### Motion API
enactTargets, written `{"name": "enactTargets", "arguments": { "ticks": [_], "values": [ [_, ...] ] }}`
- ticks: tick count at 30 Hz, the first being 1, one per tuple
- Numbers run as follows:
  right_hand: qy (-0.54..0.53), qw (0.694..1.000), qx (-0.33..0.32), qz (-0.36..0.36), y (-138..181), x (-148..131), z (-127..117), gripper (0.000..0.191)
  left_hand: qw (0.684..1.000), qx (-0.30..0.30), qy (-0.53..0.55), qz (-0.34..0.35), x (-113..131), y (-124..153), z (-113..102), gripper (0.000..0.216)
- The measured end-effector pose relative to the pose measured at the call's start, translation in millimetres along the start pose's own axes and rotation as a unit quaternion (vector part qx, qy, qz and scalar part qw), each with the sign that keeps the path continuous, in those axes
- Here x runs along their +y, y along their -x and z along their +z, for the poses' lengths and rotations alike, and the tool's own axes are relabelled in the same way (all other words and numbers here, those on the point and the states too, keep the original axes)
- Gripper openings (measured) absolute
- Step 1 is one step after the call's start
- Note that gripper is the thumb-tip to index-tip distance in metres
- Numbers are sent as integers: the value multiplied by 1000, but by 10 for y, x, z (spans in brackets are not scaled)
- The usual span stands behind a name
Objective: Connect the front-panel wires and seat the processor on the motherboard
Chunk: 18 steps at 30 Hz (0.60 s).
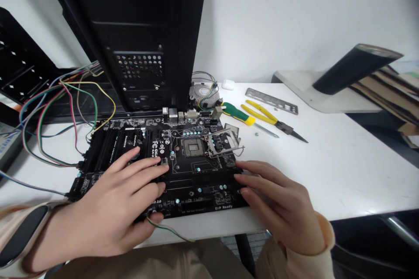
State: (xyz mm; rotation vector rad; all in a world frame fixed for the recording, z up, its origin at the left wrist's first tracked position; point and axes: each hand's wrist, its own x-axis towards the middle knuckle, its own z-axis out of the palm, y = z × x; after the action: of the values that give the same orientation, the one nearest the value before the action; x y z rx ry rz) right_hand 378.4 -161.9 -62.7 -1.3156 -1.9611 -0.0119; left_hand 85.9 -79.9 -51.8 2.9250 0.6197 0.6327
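Observation:
A black motherboard (193,174) lies flat on the white table (343,170), its CPU socket (193,147) bare and the metal socket latch (224,139) swung up. My left hand (121,200) rests flat on the board's left half, fingers stretched out over the slots. My right hand (278,200) lies at the board's right front corner, fingers extended and touching its edge. Neither hand holds anything.
A black computer case (140,35) stands upright behind the board, with coloured wires (62,109) trailing left. A cooler fan (203,94), a green-handled screwdriver (242,116), yellow pliers (268,117), a metal I/O plate (271,101) and a monitor stand (347,78) lie to the right.

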Motion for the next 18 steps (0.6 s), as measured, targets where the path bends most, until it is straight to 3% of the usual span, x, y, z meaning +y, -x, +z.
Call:
{"name": "enactTargets", "arguments": {
  "ticks": [18],
  "values": [
    [17,999,42,18,8,-2,26,9,1000,-14,8,-13,-12,-14,-12,21]
  ]
}}
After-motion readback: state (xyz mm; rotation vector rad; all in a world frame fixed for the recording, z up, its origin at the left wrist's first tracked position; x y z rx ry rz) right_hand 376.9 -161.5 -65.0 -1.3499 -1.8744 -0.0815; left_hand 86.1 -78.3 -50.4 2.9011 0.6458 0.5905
